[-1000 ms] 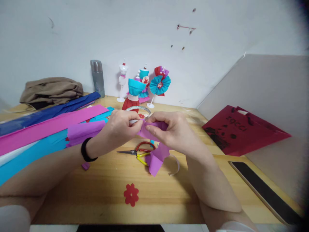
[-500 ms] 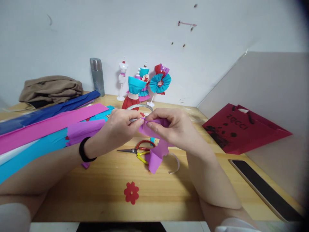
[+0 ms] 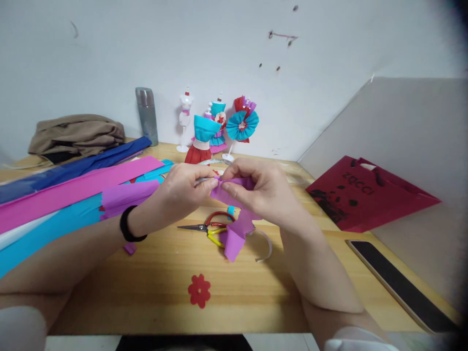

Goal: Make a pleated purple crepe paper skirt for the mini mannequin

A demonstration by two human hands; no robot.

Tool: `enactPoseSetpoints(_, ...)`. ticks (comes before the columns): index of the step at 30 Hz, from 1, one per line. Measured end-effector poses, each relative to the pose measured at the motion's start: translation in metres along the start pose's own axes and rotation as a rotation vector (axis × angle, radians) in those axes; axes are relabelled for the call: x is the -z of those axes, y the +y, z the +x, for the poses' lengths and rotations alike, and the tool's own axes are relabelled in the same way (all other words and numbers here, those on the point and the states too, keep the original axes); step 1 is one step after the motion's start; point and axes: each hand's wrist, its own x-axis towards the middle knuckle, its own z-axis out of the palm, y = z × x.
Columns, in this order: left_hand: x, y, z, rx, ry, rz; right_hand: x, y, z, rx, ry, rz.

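- I see a grey flask (image 3: 146,119) with a shiny metal top, upright at the back of the bench (image 3: 153,307), near the white wall (image 3: 117,53).
- To its left I have a brown cloth (image 3: 78,134), heaped in loose folds.
- Far right, I make out a red bag (image 3: 387,197) with dark lettering, tilted in my view.
- Nearer me lies a flat, dark-faced slab (image 3: 398,285) with a pale rim.
- High up, I notice dark spots (image 3: 278,68) and a thin reddish streak (image 3: 284,35).

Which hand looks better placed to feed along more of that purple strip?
Probably the right hand: the purple strip hangs below it, down to the scissors, while the left hand pinches its left end.
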Motion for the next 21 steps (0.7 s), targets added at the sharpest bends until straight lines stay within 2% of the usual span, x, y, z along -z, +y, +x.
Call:
enactPoseSetpoints(5, -0.0005, 0.0009, 0.0004, 0.015, 0.022, -0.043, -0.0006, 0.0027, 0.0016, -0.013, 0.041, -0.001)
enactPoseSetpoints(14, -0.0007, 0.0022, -0.0006, -0.027, 0.058, -0.047, -0.0014, 0.0030, 0.0014, -0.026, 0.038, 0.013)
enactPoseSetpoints(21, 0.0001, 0.0059, -0.0005, -0.033, 0.037, -0.048, -0.0052, 0.0029, 0.0029, -0.062, 0.058, 0.005)
